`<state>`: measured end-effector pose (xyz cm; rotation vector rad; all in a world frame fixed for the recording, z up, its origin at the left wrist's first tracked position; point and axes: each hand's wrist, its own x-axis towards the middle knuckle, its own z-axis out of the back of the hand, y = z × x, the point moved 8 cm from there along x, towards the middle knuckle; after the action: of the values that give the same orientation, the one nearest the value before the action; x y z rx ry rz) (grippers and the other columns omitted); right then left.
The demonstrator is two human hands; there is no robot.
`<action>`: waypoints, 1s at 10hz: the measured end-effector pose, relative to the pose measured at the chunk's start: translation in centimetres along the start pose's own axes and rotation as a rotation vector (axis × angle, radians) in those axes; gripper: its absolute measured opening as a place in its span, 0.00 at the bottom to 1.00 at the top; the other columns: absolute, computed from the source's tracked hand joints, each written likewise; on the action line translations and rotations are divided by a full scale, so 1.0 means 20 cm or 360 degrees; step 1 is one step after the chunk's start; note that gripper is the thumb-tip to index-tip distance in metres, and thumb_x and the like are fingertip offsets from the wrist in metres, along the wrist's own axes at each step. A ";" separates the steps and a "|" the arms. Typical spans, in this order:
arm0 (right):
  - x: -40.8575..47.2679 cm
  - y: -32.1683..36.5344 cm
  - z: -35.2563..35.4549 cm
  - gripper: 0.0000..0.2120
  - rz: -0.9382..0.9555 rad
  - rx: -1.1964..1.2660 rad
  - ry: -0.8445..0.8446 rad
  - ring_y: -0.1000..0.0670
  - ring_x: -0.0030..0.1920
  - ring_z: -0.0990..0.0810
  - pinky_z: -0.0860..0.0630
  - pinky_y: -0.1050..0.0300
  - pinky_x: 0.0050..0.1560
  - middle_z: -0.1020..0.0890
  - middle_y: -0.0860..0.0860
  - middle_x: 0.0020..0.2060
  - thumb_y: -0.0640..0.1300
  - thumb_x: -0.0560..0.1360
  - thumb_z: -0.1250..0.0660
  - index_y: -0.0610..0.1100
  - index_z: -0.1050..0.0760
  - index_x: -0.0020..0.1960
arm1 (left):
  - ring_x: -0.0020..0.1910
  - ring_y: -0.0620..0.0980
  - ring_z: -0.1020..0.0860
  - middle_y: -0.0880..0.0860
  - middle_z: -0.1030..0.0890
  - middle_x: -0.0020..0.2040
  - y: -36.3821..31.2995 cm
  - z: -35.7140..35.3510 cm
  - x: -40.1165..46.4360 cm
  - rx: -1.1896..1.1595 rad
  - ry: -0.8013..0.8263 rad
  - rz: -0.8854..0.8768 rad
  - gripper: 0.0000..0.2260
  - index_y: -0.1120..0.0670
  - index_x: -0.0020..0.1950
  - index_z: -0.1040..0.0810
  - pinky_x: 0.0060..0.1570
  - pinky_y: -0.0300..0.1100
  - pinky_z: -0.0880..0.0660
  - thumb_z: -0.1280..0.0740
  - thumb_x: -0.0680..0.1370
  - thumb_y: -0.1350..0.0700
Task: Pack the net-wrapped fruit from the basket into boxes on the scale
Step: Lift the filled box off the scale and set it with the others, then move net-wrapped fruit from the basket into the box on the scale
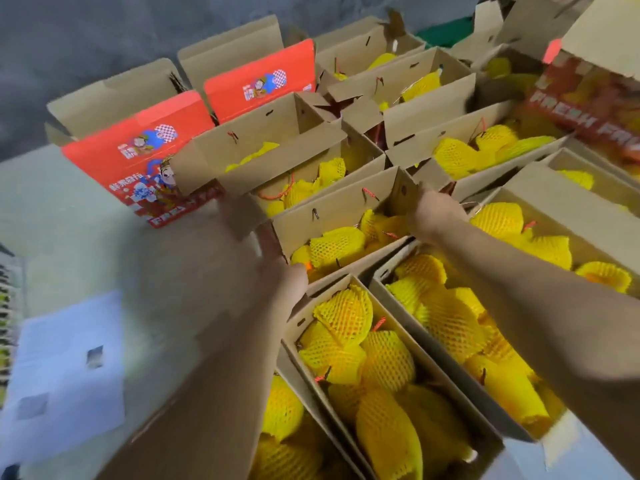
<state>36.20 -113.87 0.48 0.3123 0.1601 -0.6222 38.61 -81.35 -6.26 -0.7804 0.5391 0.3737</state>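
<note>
Both of our hands grip one open cardboard box (332,216) by its ends: our left hand (280,271) on the near-left corner, our right hand (433,213) curled over the far-right end flap. Net-wrapped fruit (337,245) in yellow foam lies inside it. Filled boxes stand all around. On a red lid (152,168) we read blurred Chinese characters; another box side (585,116) reads "FRESH FRU".

I see open cardboard boxes (346,216) crowding the centre and right of the frame, packed with fruit (343,317) in yellow foam netting.
</note>
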 end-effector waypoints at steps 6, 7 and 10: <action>-0.40 0.08 0.73 0.17 0.0448 0.0688 -0.0529 0.35 0.61 0.19 0.22 0.41 0.63 0.15 0.38 0.59 0.39 0.80 0.36 0.43 0.20 0.67 | 0.39 0.44 0.20 0.53 0.16 0.44 -0.19 0.46 -0.61 -0.0604 -0.0078 -0.0467 0.13 0.53 0.53 0.20 0.36 0.42 0.23 0.40 0.72 0.57; -0.55 0.15 0.86 0.18 0.0564 0.0769 -0.0663 0.37 0.63 0.19 0.25 0.46 0.65 0.16 0.38 0.61 0.39 0.81 0.34 0.41 0.21 0.70 | 0.45 0.51 0.18 0.51 0.14 0.48 -0.17 0.55 -0.77 -0.0865 -0.0121 -0.0451 0.20 0.41 0.57 0.17 0.47 0.48 0.21 0.39 0.70 0.56; -1.06 0.50 1.18 0.18 0.1014 0.0989 -0.0890 0.57 0.60 0.18 0.20 0.46 0.63 0.16 0.63 0.57 0.52 0.81 0.39 0.68 0.24 0.67 | 0.53 0.51 0.15 0.46 0.13 0.54 -0.05 1.13 -1.18 -0.1175 -0.0428 -0.0709 0.26 0.37 0.65 0.18 0.51 0.60 0.15 0.38 0.75 0.63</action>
<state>26.28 -102.50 30.09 0.7352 -0.6655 -0.0888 27.31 -68.03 21.39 -1.4999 -0.0565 0.2506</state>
